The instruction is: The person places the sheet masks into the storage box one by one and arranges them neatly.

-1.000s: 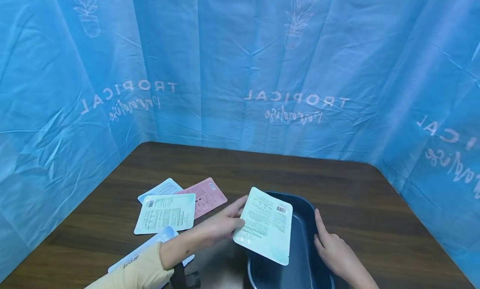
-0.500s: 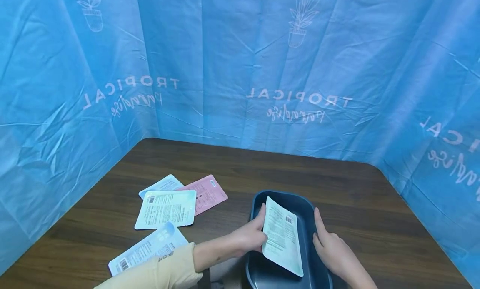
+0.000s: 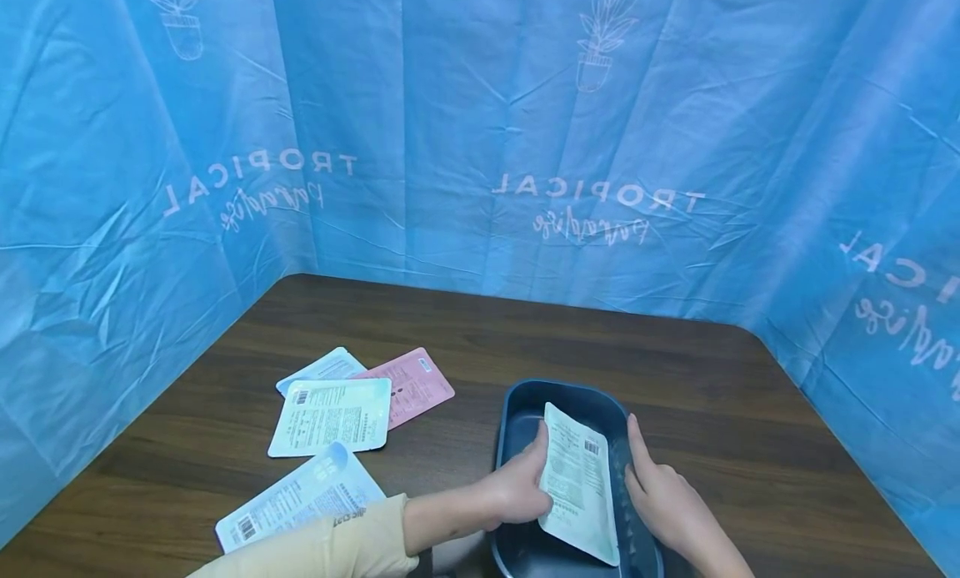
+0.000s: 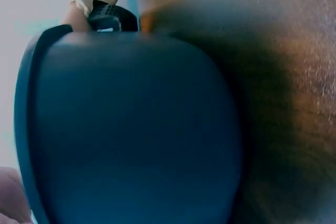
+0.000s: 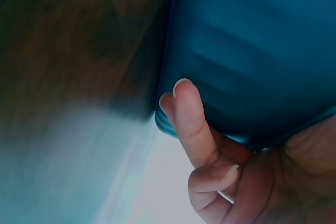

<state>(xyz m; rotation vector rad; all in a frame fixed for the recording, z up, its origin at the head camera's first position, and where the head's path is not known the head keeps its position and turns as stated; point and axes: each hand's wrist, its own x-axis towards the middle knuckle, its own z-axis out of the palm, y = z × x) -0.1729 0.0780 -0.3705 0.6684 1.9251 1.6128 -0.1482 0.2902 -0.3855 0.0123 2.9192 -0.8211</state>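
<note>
My left hand (image 3: 517,482) holds a mint-green sheet mask packet (image 3: 583,488) by its left edge, thumb on top and the other fingers hidden beneath. The packet lies tilted inside the dark blue plastic bin (image 3: 566,386), printed side up with a barcode. At the bin's right side, my right hand (image 3: 667,503) rests against the outer wall. The right wrist view shows straight fingers (image 5: 190,119) touching that wall, with another finger bent. Mostly the bin's outer side (image 4: 131,124) fills the left wrist view.
Left on the brown table (image 3: 600,336) lie several more packets: a mint one (image 3: 330,419) overlapping a pink one (image 3: 420,386) and a light blue one (image 3: 322,367), plus a pale blue one (image 3: 300,499) by the left sleeve. Blue printed curtains (image 3: 465,103) surround the table.
My left hand has carried the mint packet rightward and down, from above the bin's left rim into the bin. My right hand has stayed at the bin's right side.
</note>
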